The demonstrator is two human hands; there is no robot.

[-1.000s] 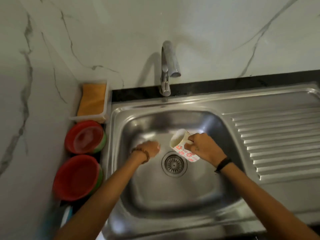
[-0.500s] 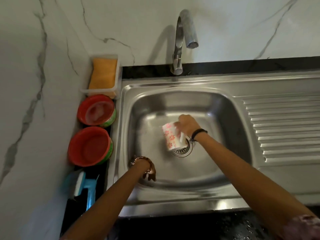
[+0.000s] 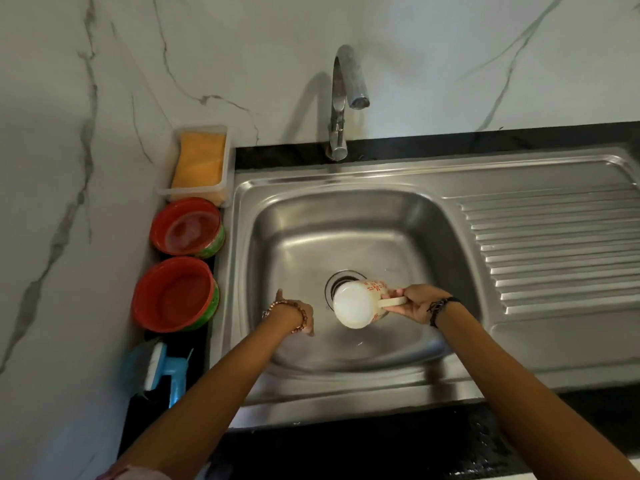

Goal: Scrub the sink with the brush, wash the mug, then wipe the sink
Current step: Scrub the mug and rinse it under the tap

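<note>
A white mug [image 3: 358, 303] with a red flower pattern is held on its side just above the drain [image 3: 341, 277] of the steel sink [image 3: 346, 216]. One white round end of it faces me. My right hand [image 3: 417, 303] grips the mug by its handle, from the right. My left hand [image 3: 294, 315] hangs in the basin to the left of the mug, apart from it, fingers pointing down and nothing visible in it. The blue and white brush [image 3: 162, 370] lies on the dark counter left of the sink, near the front.
A faucet [image 3: 343, 98] stands behind the basin with no water running. Two red bowls [image 3: 187, 226] [image 3: 175, 294] and a clear tray with an orange sponge [image 3: 201, 164] line the left edge. The ribbed drainboard [image 3: 554, 254] lies to the right. A marble wall is behind.
My right hand has turned the mug onto its side and brought it toward me over the drain. My left hand has dropped away from the mug to the basin's left front.
</note>
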